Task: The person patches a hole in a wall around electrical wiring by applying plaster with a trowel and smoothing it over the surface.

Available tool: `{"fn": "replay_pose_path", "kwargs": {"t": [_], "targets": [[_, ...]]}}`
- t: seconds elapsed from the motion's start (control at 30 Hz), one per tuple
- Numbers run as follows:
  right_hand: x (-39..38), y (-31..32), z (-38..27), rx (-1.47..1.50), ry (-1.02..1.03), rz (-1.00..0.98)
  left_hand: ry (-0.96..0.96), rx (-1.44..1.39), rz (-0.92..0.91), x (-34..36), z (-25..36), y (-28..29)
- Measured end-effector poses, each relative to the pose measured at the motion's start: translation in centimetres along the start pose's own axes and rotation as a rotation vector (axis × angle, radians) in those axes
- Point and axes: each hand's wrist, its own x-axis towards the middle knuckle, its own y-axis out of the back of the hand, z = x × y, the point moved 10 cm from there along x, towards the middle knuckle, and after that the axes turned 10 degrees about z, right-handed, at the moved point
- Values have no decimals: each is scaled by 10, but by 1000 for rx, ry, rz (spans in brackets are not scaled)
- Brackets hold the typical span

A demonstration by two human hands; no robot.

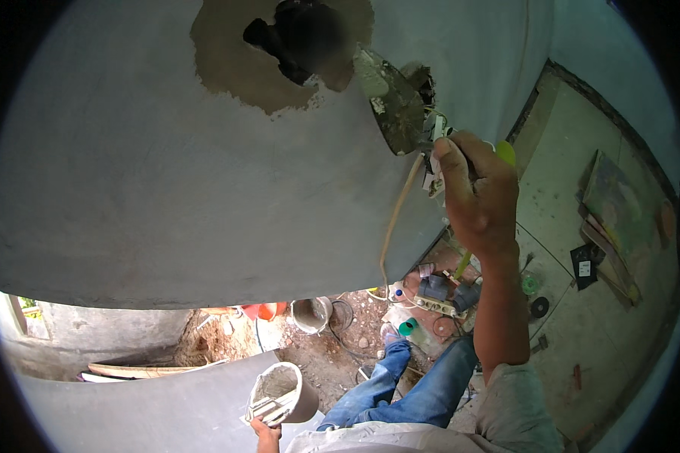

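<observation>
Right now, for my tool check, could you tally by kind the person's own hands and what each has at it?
Right hand and left hand: 2
Trowel in the right hand: 1
Bucket at the left hand: 1
Total: 4

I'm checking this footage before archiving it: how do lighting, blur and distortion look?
Head view: the wall's lower edge bows, and the corners go black; head view: the lower left is bright, while the tiled floor at right is dim; head view: the hole is dark with a smudgy patch, its inside unreadable; head view: the trowel and right hand are fairly clear.
</observation>
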Motion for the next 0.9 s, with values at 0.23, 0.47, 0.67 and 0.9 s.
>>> {"fn": "replay_pose_path", "kwargs": {"t": [0.23, 0.47, 0.67, 0.9], "targets": [[-11, -12, 2, 11, -87, 6, 19, -46, 19, 6, 17, -5], [-19, -31, -3, 69, -81, 43, 37, -25, -93, -3, 5, -8], [-21, -36, 7, 59, -60, 49, 89, 1, -113, 5, 2, -6], [-32, -38, 14, -7, -95, 17, 27, -1, 7, 6, 7, 4]]}}
